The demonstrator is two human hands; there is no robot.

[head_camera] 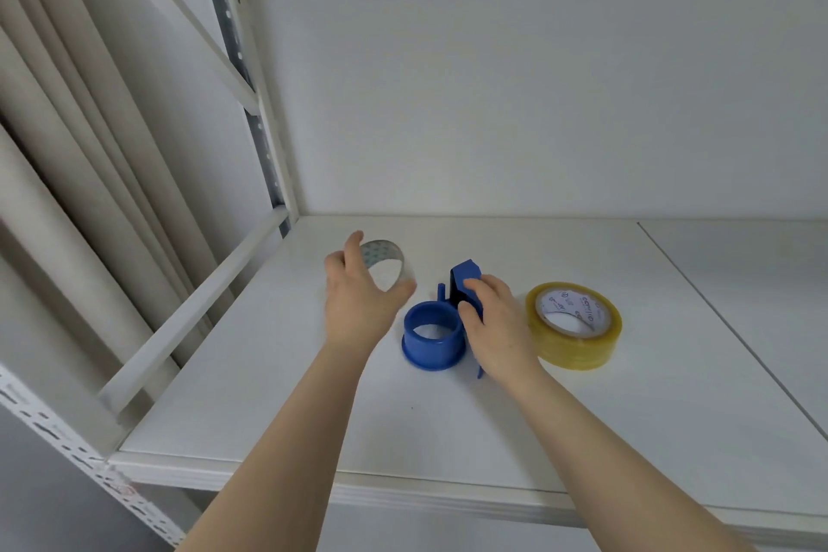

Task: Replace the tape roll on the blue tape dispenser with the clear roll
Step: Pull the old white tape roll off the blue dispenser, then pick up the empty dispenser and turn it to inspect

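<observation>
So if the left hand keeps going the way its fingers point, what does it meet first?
The left hand points away and slightly right, with the nearly empty tape roll right at its fingertips, apparently already in light contact. Beyond that lie bare shelf and back wall. Depth is hard to judge.

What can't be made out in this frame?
- Head view: the left hand hides where it meets the empty core, so grip is unclear.
- The right hand covers much of the dispenser handle.
- Print inside the clear roll is too small to read.
</observation>
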